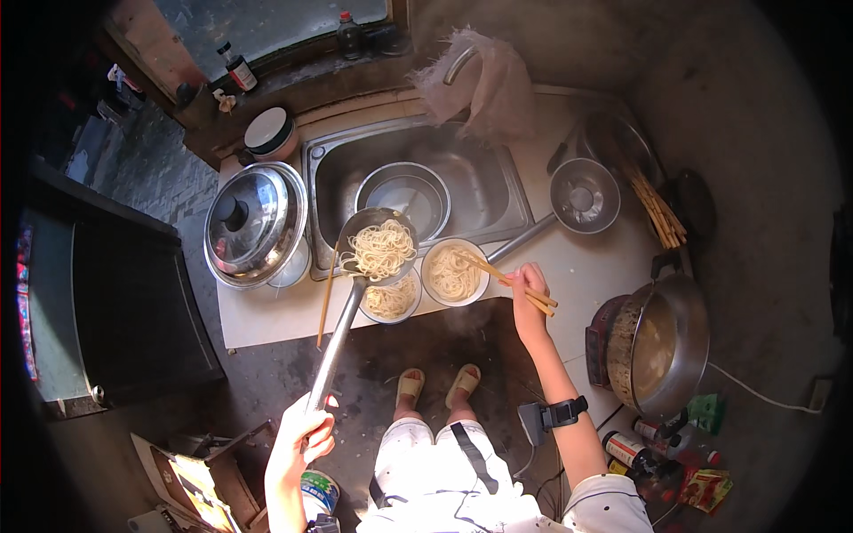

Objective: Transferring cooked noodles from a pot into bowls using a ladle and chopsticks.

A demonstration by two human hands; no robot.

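Observation:
My left hand (308, 432) grips the long metal handle of a skimmer ladle (344, 230), whose bowl is heaped with noodles (382, 250). The ladle hangs over the rim of a bowl of noodles (393, 300) at the counter's front edge. To its right stands a second white bowl (430, 293), also holding noodles (454, 274). With my right hand (530, 286) I hold a pair of wooden chopsticks (506, 278), their tips in the second bowl's noodles. Another long-handled ladle (585, 194) lies behind my right hand, its handle running towards that bowl.
A steel sink (513, 193) holds a round metal basin (441, 193). At left are a lidded steel pot (253, 213) and a single chopstick (327, 296). A wok (693, 320) of cloudy liquid sits on a cooker (603, 343) at right, near bundled chopsticks (656, 210) and several bottles (626, 450).

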